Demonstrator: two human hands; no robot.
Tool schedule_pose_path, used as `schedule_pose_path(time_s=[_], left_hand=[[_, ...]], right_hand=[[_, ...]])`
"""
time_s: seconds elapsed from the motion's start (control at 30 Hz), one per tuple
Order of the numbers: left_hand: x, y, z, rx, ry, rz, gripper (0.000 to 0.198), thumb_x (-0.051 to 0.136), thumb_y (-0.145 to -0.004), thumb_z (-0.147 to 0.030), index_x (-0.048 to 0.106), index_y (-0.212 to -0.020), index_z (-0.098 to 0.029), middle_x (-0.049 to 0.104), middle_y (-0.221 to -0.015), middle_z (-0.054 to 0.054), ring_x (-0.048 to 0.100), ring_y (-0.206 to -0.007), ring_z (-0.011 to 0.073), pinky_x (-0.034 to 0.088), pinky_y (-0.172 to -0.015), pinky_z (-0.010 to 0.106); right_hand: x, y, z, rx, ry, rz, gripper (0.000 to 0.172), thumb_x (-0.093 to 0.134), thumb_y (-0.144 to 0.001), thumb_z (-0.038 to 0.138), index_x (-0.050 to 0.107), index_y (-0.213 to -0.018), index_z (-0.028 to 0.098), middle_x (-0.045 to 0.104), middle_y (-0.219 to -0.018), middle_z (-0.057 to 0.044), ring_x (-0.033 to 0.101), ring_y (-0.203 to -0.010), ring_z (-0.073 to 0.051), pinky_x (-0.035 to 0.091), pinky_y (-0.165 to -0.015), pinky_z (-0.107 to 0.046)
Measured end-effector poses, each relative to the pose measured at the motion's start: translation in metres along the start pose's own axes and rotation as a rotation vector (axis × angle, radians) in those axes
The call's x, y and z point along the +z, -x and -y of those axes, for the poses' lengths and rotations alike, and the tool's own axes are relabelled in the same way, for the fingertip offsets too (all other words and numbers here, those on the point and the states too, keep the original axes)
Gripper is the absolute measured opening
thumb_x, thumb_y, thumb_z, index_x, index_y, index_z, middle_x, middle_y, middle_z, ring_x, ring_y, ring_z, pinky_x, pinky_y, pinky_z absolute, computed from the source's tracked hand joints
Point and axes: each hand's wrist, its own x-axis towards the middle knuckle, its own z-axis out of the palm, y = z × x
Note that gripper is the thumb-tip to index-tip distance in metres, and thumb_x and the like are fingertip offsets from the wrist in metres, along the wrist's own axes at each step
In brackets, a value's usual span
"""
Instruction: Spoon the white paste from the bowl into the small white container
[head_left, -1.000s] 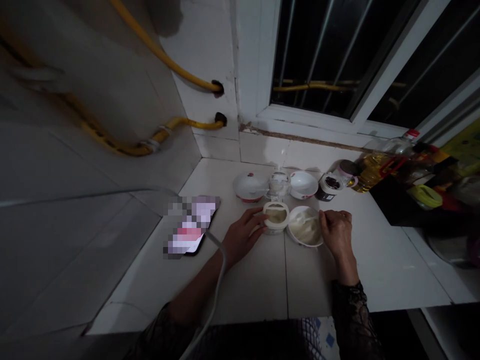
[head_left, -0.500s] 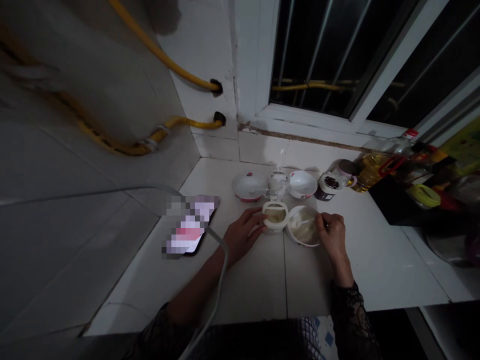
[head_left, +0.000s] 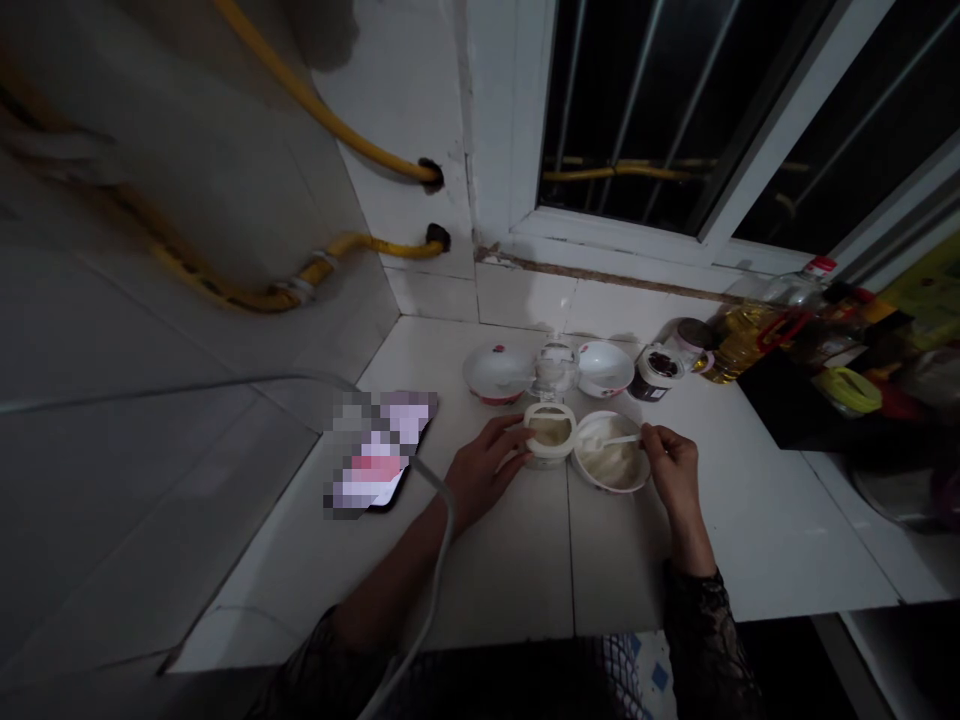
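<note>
My right hand [head_left: 673,468] pinches the handle of a small white spoon [head_left: 621,440]. The spoon's head is over a white bowl [head_left: 600,487] that holds a pale powder or paste; I cannot tell which. My left hand [head_left: 491,465] is closed round the left side of a small jar [head_left: 550,452] with a cream-coloured rim and pale contents. Jar and bowl stand side by side, close together on the tiled counter.
Behind are two more white bowls, one left [head_left: 496,375] and one right [head_left: 606,370], with a clear bottle [head_left: 556,368] between them. A dark jar [head_left: 658,372], an oil bottle [head_left: 739,340] and a black box [head_left: 784,400] stand right. A phone [head_left: 386,455] lies left; a cable [head_left: 446,530] crosses my left arm.
My right hand has shifted slightly right, drawing the spoon handle toward the bowl's right rim, so more of the spoon and contents show. The left hand and jar have stayed put.
</note>
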Motion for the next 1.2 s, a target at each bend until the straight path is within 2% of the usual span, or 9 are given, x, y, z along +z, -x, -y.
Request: schedule_pose_path(time_s=[0.47, 0.63, 0.77, 0.87, 0.97, 1.03, 1.1, 1.2], left_hand=[[-0.001, -0.002, -0.002, 0.018, 0.014, -0.011, 0.021, 0.050, -0.096, -0.026, 0.056, -0.116, -0.021, 0.059, -0.124, 0.011, 0.069, -0.084, 0.0129, 0.060, -0.078, 0.028], [0.000, -0.001, -0.002, 0.025, 0.012, -0.015, 0.022, 0.049, -0.097, -0.027, 0.055, -0.117, -0.021, 0.059, -0.124, 0.011, 0.069, -0.084, 0.0133, 0.060, -0.078, 0.029], [-0.001, -0.001, -0.002, 0.004, 0.017, 0.002, 0.022, 0.049, -0.097, -0.027, 0.055, -0.117, -0.021, 0.058, -0.125, 0.011, 0.069, -0.085, 0.0136, 0.060, -0.078, 0.030], [-0.001, -0.002, -0.002, 0.000, 0.019, 0.004, 0.021, 0.049, -0.097, -0.027, 0.056, -0.116, -0.022, 0.058, -0.124, 0.011, 0.069, -0.089, 0.0147, 0.060, -0.080, 0.031], [-0.001, -0.002, -0.002, 0.004, 0.017, -0.001, 0.021, 0.048, -0.097, -0.028, 0.056, -0.116, -0.022, 0.058, -0.124, 0.011, 0.069, -0.091, 0.0154, 0.060, -0.081, 0.030], [-0.001, -0.002, -0.002, -0.006, 0.010, 0.011, 0.021, 0.049, -0.097, -0.028, 0.056, -0.116, -0.022, 0.058, -0.125, 0.011, 0.069, -0.091, 0.0153, 0.060, -0.080, 0.030], [-0.001, -0.001, -0.002, -0.015, 0.002, 0.024, 0.022, 0.049, -0.097, -0.027, 0.056, -0.116, -0.022, 0.058, -0.125, 0.010, 0.069, -0.090, 0.0150, 0.060, -0.079, 0.030], [0.000, 0.000, -0.001, -0.007, 0.000, 0.020, 0.022, 0.049, -0.096, -0.027, 0.055, -0.117, -0.022, 0.058, -0.125, 0.011, 0.069, -0.089, 0.0144, 0.060, -0.079, 0.029]], right_hand=[[-0.003, -0.006, -0.002, 0.134, -0.179, -0.070, 0.043, 0.060, -0.065, 0.057, 0.053, -0.047, 0.019, 0.042, -0.045, 0.004, 0.033, -0.047, -0.009, 0.027, -0.048, -0.026], [0.005, -0.003, 0.006, 0.103, -0.239, -0.128, 0.045, 0.060, -0.069, 0.058, 0.051, -0.048, 0.019, 0.041, -0.046, 0.004, 0.033, -0.048, -0.010, 0.027, -0.049, -0.026], [0.017, 0.008, 0.021, -0.089, -0.108, -0.184, 0.044, 0.051, -0.084, 0.053, 0.053, -0.055, 0.020, 0.047, -0.051, 0.002, 0.042, -0.054, -0.013, 0.034, -0.055, -0.027], [0.026, 0.018, 0.031, -0.402, 0.121, -0.236, 0.038, 0.045, -0.094, 0.040, 0.056, -0.063, 0.021, 0.058, -0.060, -0.001, 0.051, -0.065, -0.016, 0.040, -0.072, -0.032], [0.032, 0.024, 0.036, -0.776, 0.348, -0.117, 0.030, 0.047, -0.096, 0.027, 0.059, -0.070, 0.021, 0.062, -0.063, 0.000, 0.052, -0.064, -0.014, 0.037, -0.081, -0.034], [0.033, 0.026, 0.037, -0.940, 0.421, -0.069, 0.023, 0.051, -0.095, 0.023, 0.061, -0.074, 0.021, 0.063, -0.064, 0.000, 0.052, -0.063, -0.014, 0.035, -0.082, -0.034], [0.033, 0.027, 0.037, -0.985, 0.425, -0.109, 0.020, 0.052, -0.094, 0.021, 0.061, -0.076, 0.021, 0.064, -0.066, 0.001, 0.051, -0.062, -0.013, 0.035, -0.083, -0.034], [0.029, 0.026, 0.034, -0.892, 0.376, -0.185, 0.024, 0.048, -0.095, 0.021, 0.060, -0.075, 0.021, 0.063, -0.065, 0.001, 0.051, -0.062, -0.014, 0.035, -0.082, -0.035]])
